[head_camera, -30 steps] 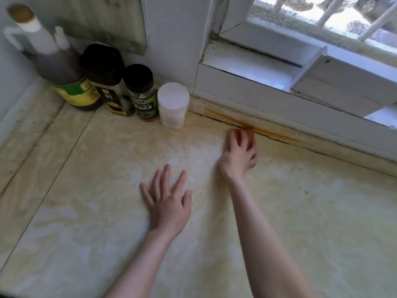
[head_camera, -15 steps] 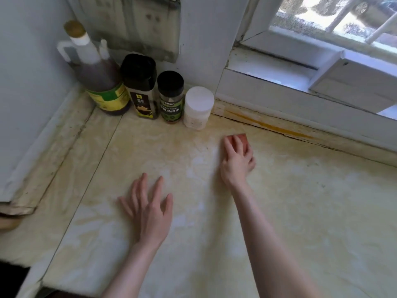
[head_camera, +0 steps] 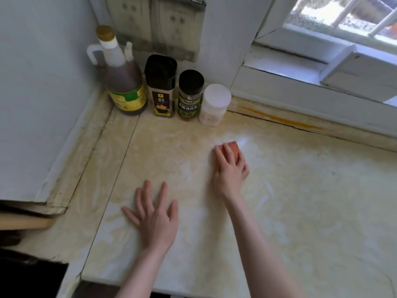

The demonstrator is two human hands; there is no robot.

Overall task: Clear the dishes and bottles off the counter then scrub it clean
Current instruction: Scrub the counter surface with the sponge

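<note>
My right hand [head_camera: 231, 168] presses a reddish-orange sponge [head_camera: 234, 148] onto the cream marbled counter [head_camera: 300, 201], fingers curled over it. Only the sponge's far end shows past my fingertips. My left hand [head_camera: 154, 216] lies flat on the counter nearer to me, fingers spread, holding nothing. At the back corner stand a large brown oil bottle [head_camera: 122, 82], a tall black-capped seasoning bottle [head_camera: 161, 89], a green-labelled spice jar [head_camera: 190, 95] and a small white jar [head_camera: 214, 104], in a row against the wall.
A white wall [head_camera: 43, 82] bounds the counter on the left. A window sill [head_camera: 300, 82] runs along the back right, with a yellow-stained strip [head_camera: 279, 119] at its foot. The counter's front edge [head_camera: 120, 282] lies near my forearms, with a dark opening [head_camera: 25, 276] at lower left.
My right hand has slid the sponge back toward me, away from the yellow-stained strip. The view has shifted so the bottles and left wall show more fully. My left hand stays flat.
</note>
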